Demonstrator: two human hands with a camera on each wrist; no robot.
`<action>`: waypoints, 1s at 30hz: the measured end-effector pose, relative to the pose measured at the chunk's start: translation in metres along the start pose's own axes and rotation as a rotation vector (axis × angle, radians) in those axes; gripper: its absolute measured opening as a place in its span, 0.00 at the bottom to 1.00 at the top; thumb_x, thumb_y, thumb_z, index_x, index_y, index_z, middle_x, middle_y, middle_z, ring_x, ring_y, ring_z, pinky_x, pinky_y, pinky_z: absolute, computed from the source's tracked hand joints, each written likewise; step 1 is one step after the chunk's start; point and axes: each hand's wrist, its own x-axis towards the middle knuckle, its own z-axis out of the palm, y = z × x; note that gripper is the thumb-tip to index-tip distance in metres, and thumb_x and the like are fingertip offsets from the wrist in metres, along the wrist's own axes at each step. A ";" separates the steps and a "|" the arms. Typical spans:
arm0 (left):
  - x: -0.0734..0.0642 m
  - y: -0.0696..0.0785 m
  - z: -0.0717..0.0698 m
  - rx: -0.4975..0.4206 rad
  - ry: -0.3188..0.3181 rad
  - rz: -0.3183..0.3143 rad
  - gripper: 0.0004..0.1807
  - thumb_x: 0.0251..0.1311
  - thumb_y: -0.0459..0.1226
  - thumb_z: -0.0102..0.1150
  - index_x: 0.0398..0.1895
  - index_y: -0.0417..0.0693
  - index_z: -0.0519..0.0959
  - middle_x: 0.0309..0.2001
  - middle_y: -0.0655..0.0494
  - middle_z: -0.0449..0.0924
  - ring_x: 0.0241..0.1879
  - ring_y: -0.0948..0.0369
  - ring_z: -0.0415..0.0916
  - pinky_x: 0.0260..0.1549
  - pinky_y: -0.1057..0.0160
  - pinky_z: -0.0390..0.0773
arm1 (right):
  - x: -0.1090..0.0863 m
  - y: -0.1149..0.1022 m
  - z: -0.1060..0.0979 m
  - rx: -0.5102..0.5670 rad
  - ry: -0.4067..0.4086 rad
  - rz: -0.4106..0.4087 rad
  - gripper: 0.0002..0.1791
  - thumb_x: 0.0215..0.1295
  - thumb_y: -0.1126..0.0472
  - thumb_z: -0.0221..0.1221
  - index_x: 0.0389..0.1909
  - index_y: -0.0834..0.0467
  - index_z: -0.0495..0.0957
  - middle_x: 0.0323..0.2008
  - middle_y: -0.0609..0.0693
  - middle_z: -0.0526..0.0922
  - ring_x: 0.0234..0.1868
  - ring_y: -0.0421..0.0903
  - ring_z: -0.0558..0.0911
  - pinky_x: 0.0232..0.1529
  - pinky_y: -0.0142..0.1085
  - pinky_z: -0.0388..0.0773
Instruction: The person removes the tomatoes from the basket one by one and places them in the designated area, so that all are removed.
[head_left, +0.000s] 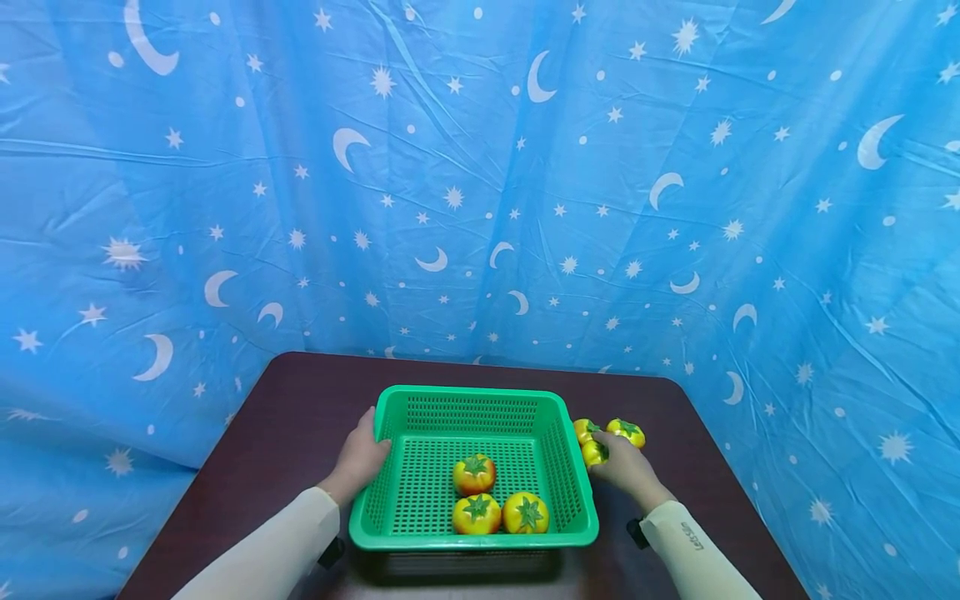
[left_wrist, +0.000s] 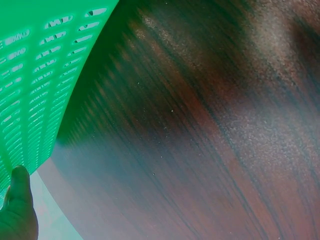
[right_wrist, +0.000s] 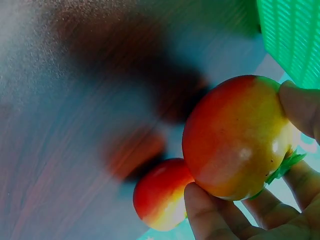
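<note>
A green plastic basket with slotted walls stands on the table, and three yellow-red persimmons lie inside it, one of them behind the other two. My left hand grips the basket's left rim, thumb over the edge; one finger shows against the outer wall in the left wrist view. To the right of the basket, my right hand holds a persimmon between thumb and fingertips, its green leafy top turned toward the palm. Two more persimmons are close by, one beside the basket and one past my fingers.
The dark brown table has rounded far corners. A blue curtain with white moons and stars hangs behind it and along both sides. Dark bands sit at both wrists, below the light sleeves.
</note>
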 end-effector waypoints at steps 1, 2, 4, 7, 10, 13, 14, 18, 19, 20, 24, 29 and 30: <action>0.000 0.000 0.000 0.002 0.002 0.001 0.40 0.65 0.33 0.46 0.74 0.36 0.38 0.70 0.31 0.51 0.68 0.38 0.55 0.63 0.38 0.61 | 0.000 0.000 0.001 0.001 0.001 0.001 0.33 0.51 0.60 0.66 0.61 0.60 0.71 0.55 0.57 0.78 0.48 0.53 0.78 0.49 0.54 0.77; 0.000 -0.001 0.000 0.004 0.004 0.002 0.40 0.65 0.33 0.46 0.74 0.36 0.38 0.70 0.31 0.51 0.68 0.38 0.55 0.63 0.38 0.61 | 0.000 0.000 0.002 0.001 0.003 -0.001 0.33 0.51 0.61 0.66 0.61 0.59 0.72 0.55 0.57 0.78 0.48 0.52 0.78 0.49 0.53 0.77; 0.000 -0.001 0.000 0.006 0.006 0.003 0.39 0.65 0.33 0.46 0.74 0.35 0.39 0.70 0.31 0.51 0.68 0.38 0.54 0.63 0.38 0.61 | 0.000 0.000 0.004 0.003 0.005 0.003 0.32 0.51 0.61 0.66 0.60 0.59 0.72 0.55 0.56 0.78 0.48 0.52 0.78 0.50 0.54 0.77; 0.000 -0.002 0.000 0.004 0.007 0.003 0.39 0.64 0.33 0.46 0.74 0.36 0.39 0.70 0.31 0.51 0.68 0.38 0.55 0.63 0.38 0.61 | -0.001 0.000 0.006 0.005 0.004 0.008 0.32 0.51 0.61 0.66 0.60 0.60 0.73 0.55 0.57 0.79 0.48 0.53 0.78 0.51 0.55 0.76; 0.001 -0.002 0.000 0.003 0.010 0.005 0.39 0.64 0.33 0.46 0.74 0.35 0.40 0.70 0.30 0.52 0.68 0.38 0.55 0.63 0.38 0.62 | -0.002 0.001 0.007 0.002 -0.001 0.011 0.32 0.50 0.61 0.66 0.59 0.61 0.73 0.54 0.57 0.79 0.47 0.53 0.79 0.50 0.56 0.76; 0.001 -0.001 0.000 0.002 0.014 0.009 0.39 0.64 0.33 0.46 0.74 0.35 0.40 0.69 0.30 0.52 0.68 0.38 0.56 0.63 0.38 0.61 | -0.002 0.002 0.009 0.011 -0.004 0.024 0.32 0.50 0.60 0.67 0.59 0.61 0.73 0.53 0.57 0.79 0.46 0.53 0.78 0.50 0.56 0.76; 0.001 -0.001 0.000 0.003 0.015 0.011 0.39 0.64 0.33 0.46 0.74 0.35 0.40 0.69 0.30 0.52 0.67 0.37 0.56 0.63 0.38 0.61 | -0.002 0.002 0.010 0.011 -0.003 0.021 0.32 0.50 0.60 0.67 0.59 0.60 0.73 0.53 0.57 0.79 0.45 0.53 0.78 0.50 0.57 0.76; 0.002 -0.001 0.001 0.007 0.017 0.015 0.39 0.64 0.33 0.47 0.74 0.35 0.40 0.70 0.30 0.52 0.68 0.37 0.55 0.63 0.38 0.61 | -0.003 0.004 0.012 0.008 0.002 0.015 0.33 0.50 0.58 0.69 0.59 0.59 0.73 0.53 0.57 0.79 0.45 0.53 0.78 0.51 0.56 0.76; 0.002 -0.001 0.001 0.009 0.020 0.017 0.39 0.64 0.33 0.47 0.73 0.35 0.41 0.69 0.30 0.52 0.68 0.38 0.55 0.63 0.38 0.61 | -0.003 0.005 0.013 0.005 0.004 0.012 0.33 0.50 0.57 0.69 0.59 0.59 0.73 0.53 0.56 0.79 0.45 0.53 0.78 0.51 0.56 0.76; 0.002 -0.001 0.001 0.010 0.021 0.016 0.39 0.64 0.33 0.47 0.73 0.35 0.41 0.70 0.30 0.52 0.68 0.38 0.55 0.63 0.38 0.61 | -0.003 0.005 0.013 0.004 0.003 0.010 0.33 0.50 0.56 0.69 0.59 0.59 0.73 0.53 0.56 0.79 0.45 0.52 0.78 0.50 0.56 0.76; 0.001 -0.001 0.001 0.010 0.028 0.018 0.39 0.63 0.33 0.47 0.73 0.35 0.41 0.70 0.31 0.52 0.68 0.38 0.56 0.63 0.39 0.61 | -0.004 0.005 0.015 0.013 -0.001 0.020 0.34 0.48 0.56 0.70 0.58 0.58 0.73 0.51 0.55 0.80 0.44 0.52 0.78 0.49 0.56 0.77; 0.001 -0.001 0.001 0.009 0.027 0.017 0.39 0.63 0.33 0.47 0.73 0.35 0.41 0.70 0.31 0.52 0.68 0.38 0.55 0.63 0.38 0.61 | -0.004 0.007 0.018 0.017 -0.007 0.034 0.34 0.47 0.56 0.70 0.58 0.58 0.73 0.50 0.55 0.80 0.43 0.52 0.77 0.49 0.56 0.77; 0.000 -0.001 0.001 0.009 0.024 0.016 0.39 0.64 0.33 0.47 0.74 0.35 0.41 0.70 0.31 0.52 0.68 0.38 0.55 0.63 0.38 0.61 | -0.004 0.008 0.018 0.017 -0.007 0.034 0.34 0.47 0.56 0.71 0.58 0.58 0.73 0.50 0.55 0.80 0.43 0.52 0.77 0.49 0.56 0.77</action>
